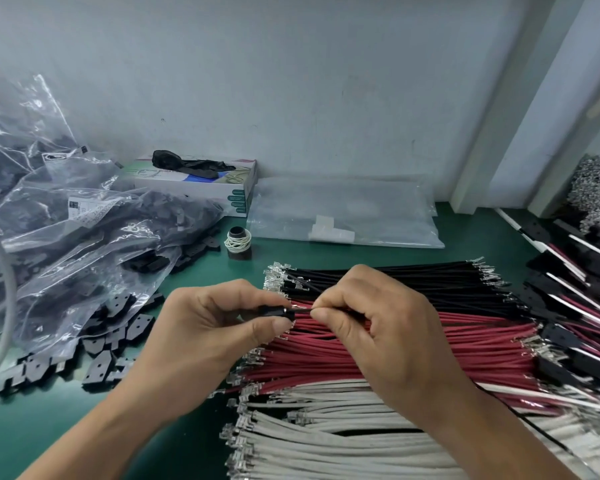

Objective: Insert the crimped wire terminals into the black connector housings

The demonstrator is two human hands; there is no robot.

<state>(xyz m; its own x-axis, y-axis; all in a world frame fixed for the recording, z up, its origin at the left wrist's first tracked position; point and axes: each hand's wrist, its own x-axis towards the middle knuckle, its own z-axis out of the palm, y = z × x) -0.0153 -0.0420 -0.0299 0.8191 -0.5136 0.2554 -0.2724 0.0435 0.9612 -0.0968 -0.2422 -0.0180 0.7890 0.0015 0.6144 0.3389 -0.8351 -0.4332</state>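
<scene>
While the left hand [219, 318] is gripping a small black plastic connector housing [278, 314], the right hand [371, 317] — fingertips pinching a thin dark crimped wire [303, 309] — is aiming its terminal leftward, lying level, at the housing's open end.

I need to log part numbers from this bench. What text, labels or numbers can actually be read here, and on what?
No text reads clearly.
White label on the upper plastic bag: a dark logo shape, no legible letters.
White label on the front plastic bag: printed lines with digits, too blurred to quote.
Glove box: teal patches on its end and print on top, too small to read.
Sticker on the flat clear bag: blank or illegible.
</scene>
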